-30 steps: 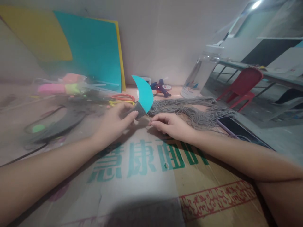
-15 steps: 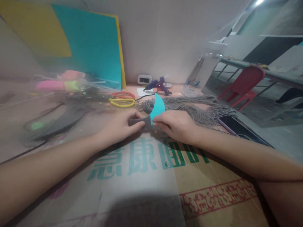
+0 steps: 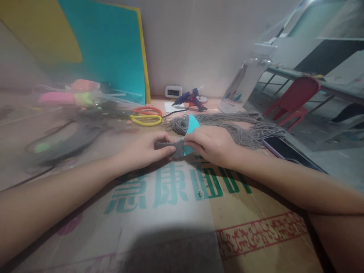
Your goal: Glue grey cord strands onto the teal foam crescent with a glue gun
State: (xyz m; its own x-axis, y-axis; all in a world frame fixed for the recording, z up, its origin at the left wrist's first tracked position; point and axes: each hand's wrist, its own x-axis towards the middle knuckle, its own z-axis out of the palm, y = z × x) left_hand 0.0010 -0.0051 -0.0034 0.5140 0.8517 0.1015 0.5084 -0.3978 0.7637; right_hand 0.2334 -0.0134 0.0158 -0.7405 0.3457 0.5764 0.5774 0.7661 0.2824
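My left hand (image 3: 149, 149) pinches a dark grey strip of material (image 3: 179, 148) between thumb and fingers, just above the cardboard. Against the strip's right end lies a turquoise piece of sheet (image 3: 192, 125) with a curved edge, looking like paper or foam. My right hand (image 3: 213, 145) is closed on this turquoise piece, fingertips pressed where it meets the grey strip, and covers part of it. Whether the two pieces are joined I cannot tell. Behind my hands lies a bundle of grey cord (image 3: 247, 131).
Scissors with red and yellow handles (image 3: 146, 115), a glue gun (image 3: 192, 99) with a red light, a small digital clock (image 3: 173, 91) and a clear bottle (image 3: 239, 85) stand behind. A phone (image 3: 292, 153) lies right. Printed cardboard (image 3: 176, 212) covers the front. A red chair (image 3: 294, 100) stands beyond.
The turquoise piece has tilted and shifted slightly right, its lower end now showing below my right fingertips. My right hand has moved up over it. My left hand keeps its hold.
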